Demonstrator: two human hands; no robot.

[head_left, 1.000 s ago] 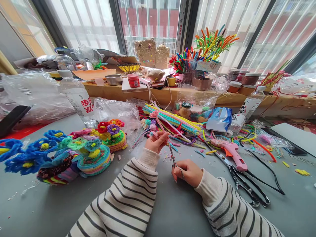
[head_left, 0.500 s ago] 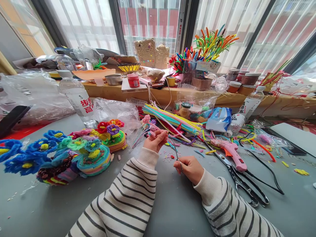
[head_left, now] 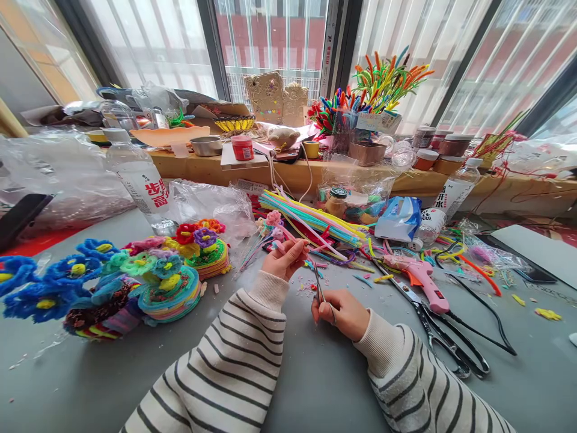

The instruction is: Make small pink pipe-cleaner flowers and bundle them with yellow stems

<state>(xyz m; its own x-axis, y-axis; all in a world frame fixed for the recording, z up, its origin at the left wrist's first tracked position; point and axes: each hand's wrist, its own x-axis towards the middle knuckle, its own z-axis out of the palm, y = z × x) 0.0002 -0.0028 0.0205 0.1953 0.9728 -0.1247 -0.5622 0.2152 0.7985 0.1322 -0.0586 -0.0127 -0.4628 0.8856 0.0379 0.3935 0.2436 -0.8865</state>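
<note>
My left hand (head_left: 285,260) pinches a pink pipe cleaner piece (head_left: 278,246) between thumb and fingers, and part of it is hidden by them. My right hand (head_left: 341,311) is closed round the handles of small scissors (head_left: 318,282), whose narrow blades point up and away, close to the left fingertips. Behind the left hand a pink fluffy flower (head_left: 273,218) shows; whether it joins the held piece I cannot tell. Small coloured clippings (head_left: 313,287) lie on the grey table between the hands.
Finished pipe cleaner flowers (head_left: 74,270) stand at left. A bundle of pipe cleaners (head_left: 311,219) lies behind my hands. At right are a pink glue gun (head_left: 419,276) with its black cord and large black-handled scissors (head_left: 439,334). Water bottles (head_left: 139,177) and a cluttered ledge (head_left: 202,168) stand behind.
The small scissors have turned more upright, and their blades now look slightly parted. My right hand has shifted a little left. My left hand keeps its pinch almost in place.
</note>
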